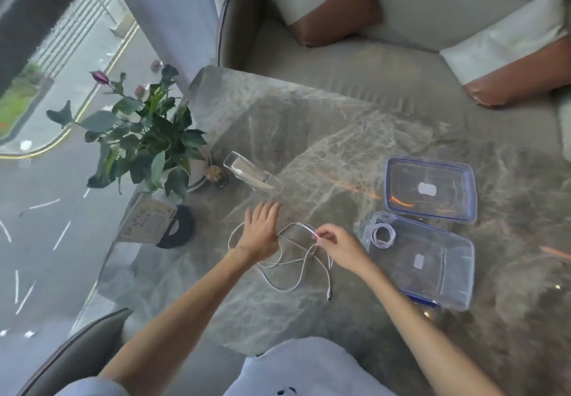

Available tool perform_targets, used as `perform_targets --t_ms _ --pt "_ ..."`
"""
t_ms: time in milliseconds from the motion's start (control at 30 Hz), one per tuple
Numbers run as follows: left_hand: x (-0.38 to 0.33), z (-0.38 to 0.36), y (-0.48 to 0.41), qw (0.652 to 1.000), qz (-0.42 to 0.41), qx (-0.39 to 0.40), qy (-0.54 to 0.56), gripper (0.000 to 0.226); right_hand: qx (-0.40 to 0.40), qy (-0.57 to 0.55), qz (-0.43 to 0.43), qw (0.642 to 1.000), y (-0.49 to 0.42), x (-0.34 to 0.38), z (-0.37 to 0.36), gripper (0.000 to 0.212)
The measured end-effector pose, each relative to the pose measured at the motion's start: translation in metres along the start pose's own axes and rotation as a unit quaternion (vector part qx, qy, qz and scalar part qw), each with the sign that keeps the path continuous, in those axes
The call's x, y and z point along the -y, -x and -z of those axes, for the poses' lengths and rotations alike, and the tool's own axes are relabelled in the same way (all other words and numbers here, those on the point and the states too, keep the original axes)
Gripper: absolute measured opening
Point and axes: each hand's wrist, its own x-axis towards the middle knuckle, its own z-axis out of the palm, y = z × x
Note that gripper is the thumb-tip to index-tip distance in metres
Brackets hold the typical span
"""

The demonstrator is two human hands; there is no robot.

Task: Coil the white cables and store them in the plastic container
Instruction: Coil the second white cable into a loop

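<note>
White cable (328, 286) lies loose on the marble table (309, 117), under and between both hands. The left hand (261, 230) lies flat on it, fingers straight. The right hand (338, 245) pinches one loop. Just right of that hand sits the plastic container (432, 275), a coiled cable (383, 235) inside.

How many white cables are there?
2: one coiled cable inside the container; one loose cable on the table, pinched by the right hand. Its loops may hide another.
</note>
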Motion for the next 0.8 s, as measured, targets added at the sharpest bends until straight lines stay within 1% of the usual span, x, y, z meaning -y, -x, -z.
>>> perform_targets --t_ms 33,100,167,200,233,267,300,333,367,400,467,533,567,600,633,667,733,800 --pt "-0.011 0.01 0.005 0.998 -0.049 -0.042 0.02 0.082 -0.006 -0.018 0.026 0.999 0.012 0.006 0.015 0.031" --pt "-0.041 0.041 0.015 0.98 -0.168 -0.103 0.014 0.071 -0.023 -0.038 0.072 0.996 0.039 0.023 0.047 0.041" --pt "-0.075 0.08 0.025 0.951 -0.266 -0.157 -0.009 0.046 -0.049 -0.048 0.111 0.991 0.068 0.042 0.078 0.041" --pt "-0.093 0.101 0.033 0.942 -0.299 -0.15 0.042 0.032 -0.067 -0.052 0.132 0.988 0.083 0.052 0.095 0.039" --pt "-0.111 0.122 0.041 0.932 -0.32 -0.096 0.138 0.022 -0.088 -0.06 0.152 0.983 0.098 0.062 0.111 0.037" --pt "-0.131 0.144 0.052 0.914 -0.315 -0.001 0.255 0.018 -0.111 -0.076 0.172 0.976 0.115 0.072 0.128 0.036" --pt "-0.15 0.163 0.065 0.875 -0.299 0.099 0.367 0.018 -0.138 -0.1 0.195 0.966 0.133 0.082 0.145 0.035" --pt "-0.169 0.181 0.077 0.827 -0.284 0.177 0.453 0.02 -0.163 -0.13 0.222 0.952 0.15 0.092 0.161 0.035" --pt "-0.186 0.195 0.088 0.782 -0.276 0.23 0.509 0.022 -0.181 -0.164 0.251 0.937 0.168 0.103 0.176 0.034" --pt "-0.202 0.209 0.098 0.745 -0.28 0.27 0.542 0.024 -0.191 -0.199 0.279 0.92 0.185 0.114 0.19 0.031" --pt "-0.236 0.237 0.117 0.669 -0.319 0.339 0.58 0.03 -0.197 -0.254 0.329 0.888 0.217 0.133 0.215 0.02" --pt "-0.265 0.265 0.133 0.596 -0.349 0.374 0.619 0.037 -0.186 -0.305 0.361 0.861 0.236 0.146 0.232 0.017" --pt "-0.281 0.278 0.141 0.57 -0.364 0.379 0.631 0.04 -0.184 -0.327 0.37 0.85 0.244 0.15 0.24 0.016" --pt "-0.297 0.289 0.147 0.554 -0.375 0.379 0.639 0.044 -0.185 -0.344 0.371 0.843 0.25 0.153 0.245 0.016" --pt "-0.312 0.299 0.151 0.549 -0.383 0.372 0.643 0.049 -0.191 -0.357 0.366 0.838 0.254 0.156 0.25 0.018" --pt "-0.326 0.309 0.153 0.551 -0.386 0.359 0.647 0.057 -0.207 -0.362 0.355 0.837 0.258 0.158 0.253 0.023" --pt "-0.35 0.326 0.153 0.554 -0.38 0.325 0.665 0.076 -0.246 -0.34 0.34 0.842 0.266 0.159 0.255 0.029" --pt "-0.37 0.336 0.148 0.539 -0.367 0.295 0.698 0.088 -0.254 -0.309 0.332 0.854 0.274 0.155 0.253 0.034"
